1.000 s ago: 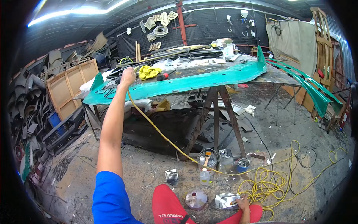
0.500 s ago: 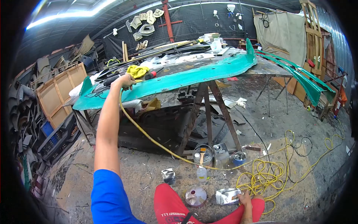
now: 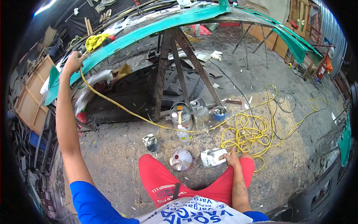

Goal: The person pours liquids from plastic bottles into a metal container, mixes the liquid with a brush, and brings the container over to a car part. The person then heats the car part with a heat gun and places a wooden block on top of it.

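Yellow hose (image 3: 134,114), folks
Left hand's (image 3: 75,62) grip was clamped round it, right hand (image 3: 232,158) kinda pinched a silvery container (image 3: 213,157).

Shiny metal container (image 3: 213,158); rumpled yellow cloth (image 3: 96,42)

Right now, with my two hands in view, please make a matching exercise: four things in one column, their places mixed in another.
1. left hand
2. right hand
3. paintbrush
4. yellow cloth

A. at the round metal can
B. at the upper end of the yellow hose
C. beside the red-ended tool
D. at the silver container

Pairs: 1-B, 2-D, 3-A, 4-C
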Available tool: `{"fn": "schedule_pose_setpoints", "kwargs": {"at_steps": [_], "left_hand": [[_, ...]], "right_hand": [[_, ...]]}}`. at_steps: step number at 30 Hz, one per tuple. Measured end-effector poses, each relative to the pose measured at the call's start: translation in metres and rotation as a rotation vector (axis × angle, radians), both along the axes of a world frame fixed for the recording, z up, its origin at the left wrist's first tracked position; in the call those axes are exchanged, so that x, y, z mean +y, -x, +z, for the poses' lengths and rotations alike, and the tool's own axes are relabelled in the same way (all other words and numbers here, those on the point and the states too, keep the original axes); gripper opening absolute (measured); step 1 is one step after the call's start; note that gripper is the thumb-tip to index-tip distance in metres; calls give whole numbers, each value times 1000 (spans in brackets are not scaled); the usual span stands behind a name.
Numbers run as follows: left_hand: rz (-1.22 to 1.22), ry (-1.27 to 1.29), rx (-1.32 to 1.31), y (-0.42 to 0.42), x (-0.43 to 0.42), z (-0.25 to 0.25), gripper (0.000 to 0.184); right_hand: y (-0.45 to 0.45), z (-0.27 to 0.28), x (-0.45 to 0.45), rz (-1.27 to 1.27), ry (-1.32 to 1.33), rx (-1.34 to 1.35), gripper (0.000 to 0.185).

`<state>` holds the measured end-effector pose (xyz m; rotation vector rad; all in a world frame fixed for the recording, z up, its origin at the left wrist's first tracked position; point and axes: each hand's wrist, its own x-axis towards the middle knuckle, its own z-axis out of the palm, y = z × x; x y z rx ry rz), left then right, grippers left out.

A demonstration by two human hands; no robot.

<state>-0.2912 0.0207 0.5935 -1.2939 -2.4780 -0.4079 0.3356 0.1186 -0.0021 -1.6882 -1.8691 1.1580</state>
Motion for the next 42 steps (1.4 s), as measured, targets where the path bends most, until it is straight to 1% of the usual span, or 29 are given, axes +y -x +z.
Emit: {"fn": "schedule_pose_setpoints", "kwargs": {"at_steps": [2,4,6,8,9,10,12,13,14,15,16,18,19,21,23,26,27,29,30,31,33,35,36,37,38,39,40,41,42], "left_hand": [[27,-1,-1,-5,-7,-7,43],[-145,-264,462,-9,-13,-14,43],[-102,-562,423,-71,-28,-23,38],[-249,-719,378,-126,-54,-54,30],[-251,-673,51,-126,-73,-83,25],[-332,-646,27,-167,-80,-111,26],[-545,-431,-369,-182,-94,-184,29],[-352,-240,-641,-185,-98,-230,28],[-297,-90,-956,-195,-92,-267,27],[-221,116,-1059,-196,-79,-312,27],[-281,345,-1048,-185,-67,-365,24],[-473,691,-793,-143,-37,-491,19],[-415,605,-800,-139,-25,-534,20],[-357,523,-808,-146,-11,-585,21],[-192,212,-1210,-161,-5,-617,22],[-249,109,-1125,-160,2,-663,23],[-240,105,-1143,-160,0,-662,23],[-534,321,-816,-151,-18,-641,25],[-577,546,-681,-145,-30,-634,25],[-570,557,-687,-150,-45,-625,25],[-520,1104,-580,-174,-76,-597,28],[-483,959,-777,-231,-96,-534,37],[-419,848,-839,-255,-101,-532,41],[-360,735,-897,-274,-110,-535,45],[-379,748,-892,-285,-124,-557,45],[-267,514,-830,-295,-137,-591,45],[-160,280,-770,-304,-142,-612,45],[-185,294,-778,-313,-142,-617,45],[-137,134,-640,-320,-143,-620,42]], "right_hand": [[1,6,-2,5,2,-21,76],[1,10,-4,6,6,-37,69],[0,12,-6,26,-23,39,67],[-1,11,-5,25,30,84,67],[-3,10,-5,27,79,127,68],[-4,3,-4,19,80,124,68],[-7,-20,-4,-9,-83,84,67],[-9,-20,-5,-19,-78,77,67],[-9,-16,-6,-25,-53,106,67],[-9,-8,-6,-29,-27,131,67],[0,45,-15,-85,76,112,66],[-5,28,-13,-83,90,111,65],[-3,17,-8,-88,90,131,64],[-1,11,-8,-90,-30,23,60],[-3,21,-13,-90,-95,79,57],[-14,-8,-11,-118,-147,55,55],[-23,-18,-6,-102,-168,11,54],[-37,-18,9,-61,-222,40,52],[-35,8,14,-41,-177,218,52],[-31,41,19,-37,-91,253,53],[-26,52,33,-60,-130,153,54],[-19,44,40,-82,-127,69,54],[-15,40,40,-98,-131,-16,54],[-9,38,35,-149,-111,67,55],[-9,23,35,-126,-190,92,56],[-13,2,37,-114,-272,110,57],[-16,-9,38,-123,-262,94,58],[-15,-14,42,-122,-251,79,59],[-10,10,45,-129,-125,29,63]]}}
